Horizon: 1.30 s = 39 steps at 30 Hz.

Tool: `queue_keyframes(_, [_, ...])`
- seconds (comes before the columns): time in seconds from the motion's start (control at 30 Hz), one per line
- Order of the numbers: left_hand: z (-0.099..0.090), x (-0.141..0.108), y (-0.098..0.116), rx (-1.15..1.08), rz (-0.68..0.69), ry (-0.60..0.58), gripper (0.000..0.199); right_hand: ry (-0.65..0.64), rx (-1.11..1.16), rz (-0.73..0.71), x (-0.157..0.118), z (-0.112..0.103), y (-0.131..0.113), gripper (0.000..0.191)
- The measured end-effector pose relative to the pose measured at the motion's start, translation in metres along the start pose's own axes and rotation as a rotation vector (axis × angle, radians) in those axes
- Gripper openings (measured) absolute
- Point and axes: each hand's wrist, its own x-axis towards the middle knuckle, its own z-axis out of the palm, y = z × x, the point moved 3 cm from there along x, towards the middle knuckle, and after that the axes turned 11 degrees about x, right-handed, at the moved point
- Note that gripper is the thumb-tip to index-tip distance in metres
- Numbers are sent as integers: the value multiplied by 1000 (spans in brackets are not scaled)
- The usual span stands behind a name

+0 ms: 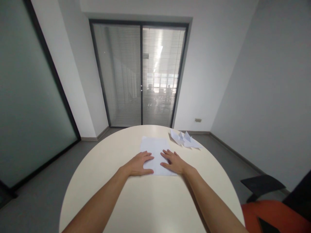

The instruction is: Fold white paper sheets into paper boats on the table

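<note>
A white sheet of paper (155, 144) lies flat on the round cream table (150, 200). My left hand (141, 163) rests on the sheet's left side, fingers spread and pointing inward. On the right side of the sheet, my right hand (173, 161) is spread in the same way, its fingertips toward the middle. A strip of bare paper shows between the two hands. Neither hand grips anything. Parts of the sheet's side edges are hidden under the palms.
Folded white paper shapes (186, 139) stand near the table's far right edge. An office chair with an orange seat (274, 215) and a black armrest (263, 186) is at the lower right. Beyond the table are glass panels with blinds (119, 74).
</note>
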Motion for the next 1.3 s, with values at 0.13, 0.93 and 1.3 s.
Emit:
queue_keyframes(0.13, [1,0,2,24,-2,-54,89,26,-40,-12,3,-2,5,74])
queue_keyframes(0.93, [-6,3,-7,-51,-151,122,40,-23,96,-49,-6,-14,-1,84])
queue_keyframes(1.3, [-14,-6,-23,-340,-147,190,54,107,281,31,-13,-28,5,52])
